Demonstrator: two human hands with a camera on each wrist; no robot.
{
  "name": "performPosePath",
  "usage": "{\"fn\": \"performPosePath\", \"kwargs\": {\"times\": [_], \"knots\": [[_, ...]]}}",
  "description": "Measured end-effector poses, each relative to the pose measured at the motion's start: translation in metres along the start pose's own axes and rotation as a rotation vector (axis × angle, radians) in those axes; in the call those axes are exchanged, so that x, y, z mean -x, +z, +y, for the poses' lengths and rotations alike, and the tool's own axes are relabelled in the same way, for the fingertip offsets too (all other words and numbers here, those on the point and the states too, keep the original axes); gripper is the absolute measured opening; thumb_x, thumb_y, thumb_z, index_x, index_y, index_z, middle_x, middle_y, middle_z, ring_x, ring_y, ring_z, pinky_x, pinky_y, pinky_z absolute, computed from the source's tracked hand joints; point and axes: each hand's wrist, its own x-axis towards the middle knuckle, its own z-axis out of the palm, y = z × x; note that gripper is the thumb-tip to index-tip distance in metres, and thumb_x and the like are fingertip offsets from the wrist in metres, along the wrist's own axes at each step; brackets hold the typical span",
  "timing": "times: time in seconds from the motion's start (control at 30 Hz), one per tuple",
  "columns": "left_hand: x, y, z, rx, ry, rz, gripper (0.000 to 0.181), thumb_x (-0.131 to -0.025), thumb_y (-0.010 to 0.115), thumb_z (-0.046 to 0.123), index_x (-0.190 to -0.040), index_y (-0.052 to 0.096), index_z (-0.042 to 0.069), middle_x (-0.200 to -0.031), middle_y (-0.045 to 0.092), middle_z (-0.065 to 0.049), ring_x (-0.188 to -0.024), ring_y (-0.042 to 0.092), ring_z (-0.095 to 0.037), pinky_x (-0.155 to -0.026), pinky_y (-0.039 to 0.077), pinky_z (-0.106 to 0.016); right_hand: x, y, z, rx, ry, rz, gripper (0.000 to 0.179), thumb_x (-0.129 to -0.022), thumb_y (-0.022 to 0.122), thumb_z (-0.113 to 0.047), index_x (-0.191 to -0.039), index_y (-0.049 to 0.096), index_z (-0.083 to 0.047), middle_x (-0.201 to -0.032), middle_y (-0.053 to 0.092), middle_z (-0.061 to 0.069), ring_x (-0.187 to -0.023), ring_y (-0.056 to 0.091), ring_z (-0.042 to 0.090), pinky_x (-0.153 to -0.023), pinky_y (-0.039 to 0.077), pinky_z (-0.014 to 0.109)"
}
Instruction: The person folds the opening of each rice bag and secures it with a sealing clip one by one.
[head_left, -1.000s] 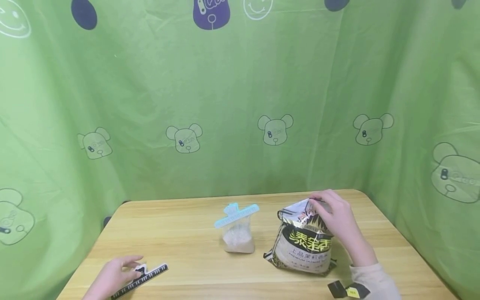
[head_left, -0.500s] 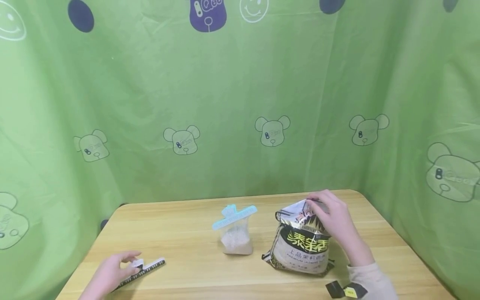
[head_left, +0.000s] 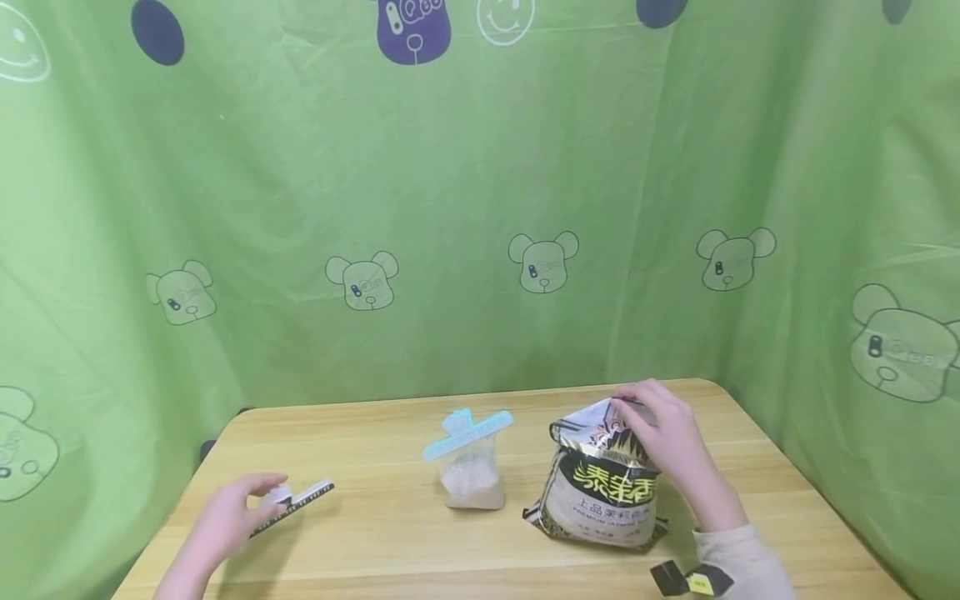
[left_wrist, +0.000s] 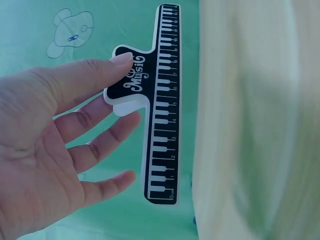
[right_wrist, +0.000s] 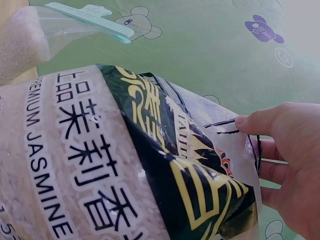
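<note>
A black-and-white piano-key bag clip (left_wrist: 165, 110) marked "Music" is pinched by its tab in my left hand (head_left: 228, 517), raised off the table at the left. The thumb presses the printed tab; the index finger is mostly hidden behind it. At the right, a bag of jasmine rice (head_left: 603, 500) stands on the table with its top folded. My right hand (head_left: 663, 425) grips that top edge, thumb on the near side and fingers behind, as the right wrist view shows. Left of the rice bag stands a small clear bag of rice (head_left: 472, 482), closed by a light-blue bag clip (head_left: 468, 433).
The wooden table (head_left: 360, 542) runs back to a green curtain (head_left: 450, 333) printed with bear heads, which also hangs at both sides. A black-and-yellow item (head_left: 690, 579) shows at the right sleeve near the front edge.
My left hand has lifted the piano-key clip up off the table, and a shadow now lies beneath it. The right hand keeps its grip on the rice bag. The view has shifted slightly.
</note>
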Motion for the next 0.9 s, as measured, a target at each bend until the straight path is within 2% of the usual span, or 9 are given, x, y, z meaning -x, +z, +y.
{"fn": "performPosePath", "kwargs": {"times": [0.33,0.57,0.8,0.9], "knots": [[-0.015,-0.008,0.017,0.047,0.069,0.119,0.040,-0.084,0.075,0.017,-0.120,0.066,0.002,-0.113,0.069,-0.021,-0.111,0.060,-0.043,-0.093,0.045,-0.061,0.000,-0.001,-0.001,0.001,0.006,0.001,0.013,-0.088,0.068,-0.006,-0.101,0.069,-0.007,-0.098,0.069,0.009,-0.092,0.061,0.023,-0.084,0.054,0.053],[-0.026,-0.010,0.031,0.073,0.083,0.185,0.040,-0.085,0.074,0.018,-0.121,0.065,0.003,-0.109,0.069,-0.017,-0.112,0.060,-0.041,-0.096,0.044,-0.061,-0.001,-0.001,-0.002,0.008,-0.002,0.009,0.012,-0.088,0.068,-0.006,-0.100,0.069,-0.006,-0.097,0.069,0.009,-0.092,0.061,0.023,-0.084,0.054,0.053],[-0.038,-0.009,0.045,0.095,0.117,0.242,0.038,-0.085,0.073,0.014,-0.121,0.066,0.003,-0.104,0.068,-0.014,-0.105,0.061,-0.035,-0.092,0.046,-0.057,0.000,-0.001,-0.002,-0.002,0.005,0.001,0.013,-0.088,0.068,-0.006,-0.101,0.069,-0.005,-0.098,0.069,0.010,-0.093,0.063,0.027,-0.085,0.053,0.055],[-0.042,-0.008,0.052,0.101,0.142,0.277,0.036,-0.084,0.074,0.013,-0.119,0.067,0.003,-0.103,0.069,-0.013,-0.101,0.062,-0.032,-0.088,0.048,-0.052,0.000,-0.001,-0.002,-0.001,0.006,-0.001,0.013,-0.088,0.068,-0.006,-0.101,0.069,-0.005,-0.098,0.069,0.010,-0.093,0.062,0.027,-0.085,0.053,0.055]]}}
